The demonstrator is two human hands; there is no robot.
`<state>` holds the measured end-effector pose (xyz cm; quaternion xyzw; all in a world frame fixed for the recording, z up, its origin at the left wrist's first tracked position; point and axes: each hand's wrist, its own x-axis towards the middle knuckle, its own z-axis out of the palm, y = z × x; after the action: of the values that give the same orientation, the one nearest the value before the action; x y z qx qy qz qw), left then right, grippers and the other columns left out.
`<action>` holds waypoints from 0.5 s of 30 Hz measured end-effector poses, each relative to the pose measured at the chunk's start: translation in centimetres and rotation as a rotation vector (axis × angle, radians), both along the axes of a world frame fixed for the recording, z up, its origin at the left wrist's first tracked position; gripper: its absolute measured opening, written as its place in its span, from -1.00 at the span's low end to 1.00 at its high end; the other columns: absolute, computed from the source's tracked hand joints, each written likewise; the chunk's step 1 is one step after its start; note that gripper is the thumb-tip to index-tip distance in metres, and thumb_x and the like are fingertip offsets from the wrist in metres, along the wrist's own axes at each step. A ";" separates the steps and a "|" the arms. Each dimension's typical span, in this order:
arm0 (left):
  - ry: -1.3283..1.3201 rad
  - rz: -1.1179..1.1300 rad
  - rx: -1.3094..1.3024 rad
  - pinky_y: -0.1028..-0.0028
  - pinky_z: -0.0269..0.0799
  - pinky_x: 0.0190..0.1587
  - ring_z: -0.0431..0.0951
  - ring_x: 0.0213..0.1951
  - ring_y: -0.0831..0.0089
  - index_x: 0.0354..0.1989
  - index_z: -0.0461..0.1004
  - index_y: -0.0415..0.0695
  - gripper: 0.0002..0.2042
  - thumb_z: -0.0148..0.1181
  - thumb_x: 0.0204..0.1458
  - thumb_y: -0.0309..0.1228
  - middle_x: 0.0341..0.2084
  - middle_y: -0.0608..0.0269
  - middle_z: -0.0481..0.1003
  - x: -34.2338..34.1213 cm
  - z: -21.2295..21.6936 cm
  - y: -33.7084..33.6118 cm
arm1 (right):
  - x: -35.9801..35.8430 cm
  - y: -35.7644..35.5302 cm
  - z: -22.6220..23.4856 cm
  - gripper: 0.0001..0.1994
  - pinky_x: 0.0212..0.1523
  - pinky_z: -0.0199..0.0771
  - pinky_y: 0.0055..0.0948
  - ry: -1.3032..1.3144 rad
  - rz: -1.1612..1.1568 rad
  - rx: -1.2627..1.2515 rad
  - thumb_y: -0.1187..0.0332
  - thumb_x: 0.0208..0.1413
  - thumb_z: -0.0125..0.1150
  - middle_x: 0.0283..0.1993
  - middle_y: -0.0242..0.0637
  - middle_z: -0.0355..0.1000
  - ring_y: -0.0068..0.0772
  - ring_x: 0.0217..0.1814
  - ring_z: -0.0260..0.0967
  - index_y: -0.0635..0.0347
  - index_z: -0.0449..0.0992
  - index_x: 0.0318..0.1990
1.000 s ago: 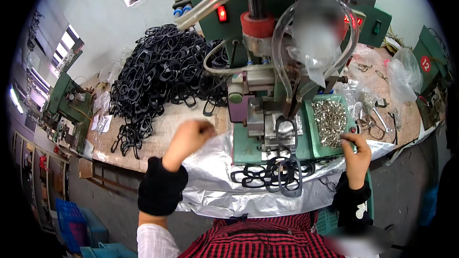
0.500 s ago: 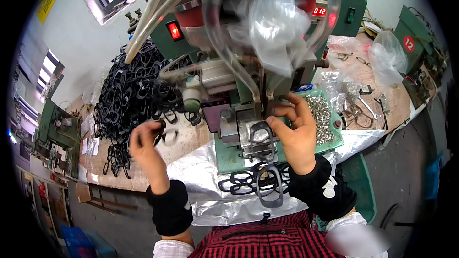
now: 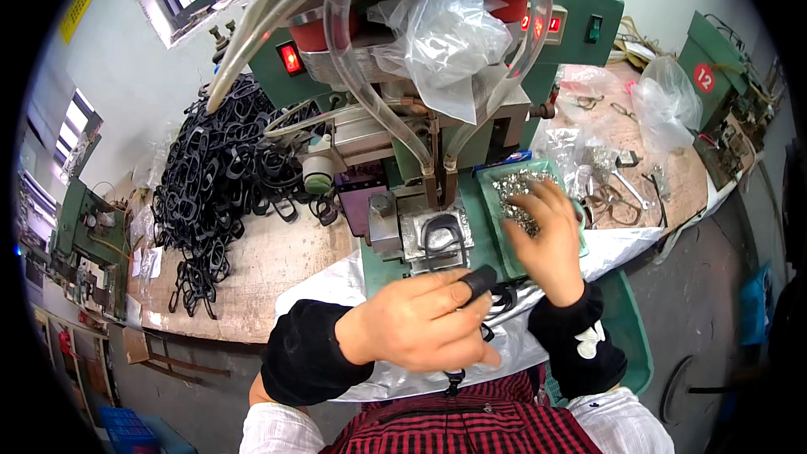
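Note:
My left hand point(image 3: 420, 319) is palm down in front of the machine's fixture point(image 3: 418, 231), a black cover on one fingertip. Its fingers are closed over the near part of a black eyeglass frame point(image 3: 458, 227). One rim of that frame lies on the metal fixture, under two upright metal guides point(image 3: 440, 185); the rest is hidden by the hand. More black frames point(image 3: 503, 296) show partly beneath and beside the left hand. Over the green tray point(image 3: 582, 240) of small shiny metal parts point(image 3: 517, 189), my right hand point(image 3: 546, 231) has its fingers apart, slightly blurred.
A large pile of black eyeglass frames point(image 3: 218, 176) covers the bench's left part. The green machine point(image 3: 580, 8) with clear tubes and a plastic bag point(image 3: 454, 42) stands ahead. On the right are a wrench point(image 3: 632, 189), loose frames and clear bags. A green basket point(image 3: 630, 328) is below right.
My left hand has moved from beside the pile, right and nearer, to the frame at the fixture. My right hand has left that frame and moved over the parts tray.

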<state>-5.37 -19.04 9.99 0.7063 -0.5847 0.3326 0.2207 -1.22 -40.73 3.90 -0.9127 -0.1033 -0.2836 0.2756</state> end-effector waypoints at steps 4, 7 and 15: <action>0.007 0.024 -0.036 0.27 0.65 -0.18 0.63 -0.27 0.21 -0.68 0.24 -0.09 -0.51 0.42 -0.18 -0.03 -0.31 0.09 0.57 0.1 -1.2 -0.7 | 0.6 -3.6 -5.0 -0.86 0.15 0.32 -0.06 -0.055 -0.124 -0.079 0.42 -0.14 0.35 0.02 -0.02 0.43 0.11 0.27 0.23 0.18 0.60 -0.36; 0.021 0.047 -0.053 0.26 0.65 -0.19 0.65 -0.27 0.17 -0.68 0.23 -0.10 -0.50 0.42 -0.21 -0.02 -0.36 0.12 0.58 0.1 -1.3 -0.6 | 1.7 -3.7 -3.8 -0.89 0.05 0.35 -0.12 -0.126 -0.137 0.072 0.43 -0.13 0.35 -0.08 -0.06 0.46 0.06 0.10 0.34 0.21 0.58 -0.41; 0.045 0.034 -0.065 0.22 0.65 -0.18 0.63 -0.34 0.18 -0.65 0.26 -0.13 -0.51 0.45 -0.24 -0.05 -0.32 0.05 0.58 0.1 -1.3 -0.4 | 1.7 -3.4 -3.3 -0.89 -0.28 0.43 -0.19 0.070 -0.132 0.234 0.43 -0.05 0.30 -0.39 -0.13 0.51 -0.06 -0.32 0.47 0.23 0.54 -0.37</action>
<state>-5.27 -19.46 8.70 0.7160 -0.5563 0.3391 0.2509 0.50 -44.17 0.65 -0.8885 0.0006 -0.2791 0.3644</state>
